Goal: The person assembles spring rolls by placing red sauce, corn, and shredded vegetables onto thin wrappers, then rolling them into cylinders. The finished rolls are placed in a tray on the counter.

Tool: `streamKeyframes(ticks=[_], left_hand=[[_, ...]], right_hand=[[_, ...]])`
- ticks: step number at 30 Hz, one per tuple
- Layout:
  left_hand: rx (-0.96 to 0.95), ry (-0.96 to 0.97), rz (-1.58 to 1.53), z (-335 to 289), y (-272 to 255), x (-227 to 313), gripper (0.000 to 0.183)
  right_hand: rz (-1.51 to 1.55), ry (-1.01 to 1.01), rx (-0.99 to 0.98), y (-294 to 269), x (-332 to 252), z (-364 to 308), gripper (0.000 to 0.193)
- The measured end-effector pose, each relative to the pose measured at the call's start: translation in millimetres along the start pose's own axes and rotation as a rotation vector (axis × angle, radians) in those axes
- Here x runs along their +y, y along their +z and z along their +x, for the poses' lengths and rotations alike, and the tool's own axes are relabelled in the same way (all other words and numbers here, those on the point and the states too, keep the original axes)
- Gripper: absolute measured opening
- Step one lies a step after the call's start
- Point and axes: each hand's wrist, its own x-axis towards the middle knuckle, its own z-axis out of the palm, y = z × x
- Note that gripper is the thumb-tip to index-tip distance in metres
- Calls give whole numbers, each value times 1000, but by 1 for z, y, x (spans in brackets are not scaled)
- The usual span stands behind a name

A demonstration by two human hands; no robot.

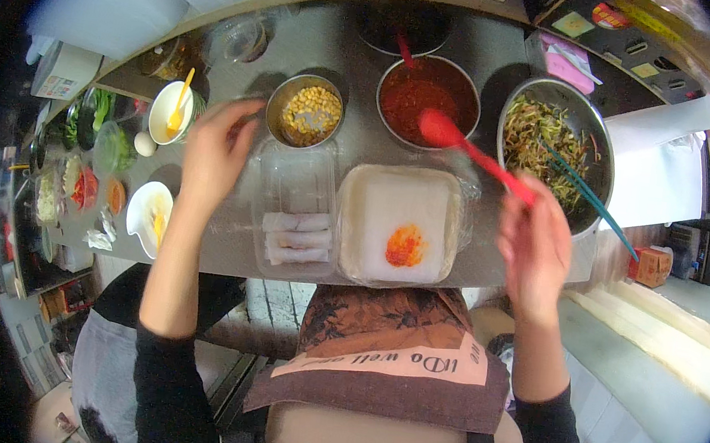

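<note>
Over the grey counter (322,36), the right hand (536,245), nearer the white sheet (388,199) than the empty, loose-fingered left hand (219,145), grips a leftward-slanting red spoon (480,155).

The spoon (440,128) is bright red, and the sauce (416,94) a deeper red. I see a white sheet (379,202) with a mottled orange-red smear (406,246). The rolls (297,240) look white, the corn (312,105) yellow, the counter (226,169) grey. Green and brown mix in the salad (546,129); the chopsticks (583,189) are teal. The egg (145,144) is cream, the packet (564,66) pink. Black sleeves (172,393) flank a beige apron (367,435) with dark lettering, a brown band and dark flowers on rust.
</note>
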Motion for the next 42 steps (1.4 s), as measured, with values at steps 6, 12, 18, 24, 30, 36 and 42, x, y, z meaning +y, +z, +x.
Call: streamKeyframes(ticks=[6, 12, 18, 24, 30, 36, 42], left_hand=[[-547, 172, 250, 71, 45, 5, 31], [-542, 237, 238, 60, 58, 17, 20], [-402, 82, 431, 53, 43, 19, 22], [-467, 93, 385, 41, 51, 12, 21], [-475, 110, 201, 46, 54, 8, 14], [-510, 16, 225, 47, 54, 13, 18], [-399, 80, 305, 46, 53, 12, 17]], right_hand=[[82, 9, 151, -56, 4, -25, 36], [229, -189, 556, -186, -23, 1, 18], [-891, -382, 122, -102, -50, 96, 21], [-658, -379, 60, -120, -71, 76, 11], [-681, -406, 225, -123, -56, 64, 24], [-575, -419, 152, -88, -56, 83, 23], [-468, -437, 308, -77, -51, 92, 23]])
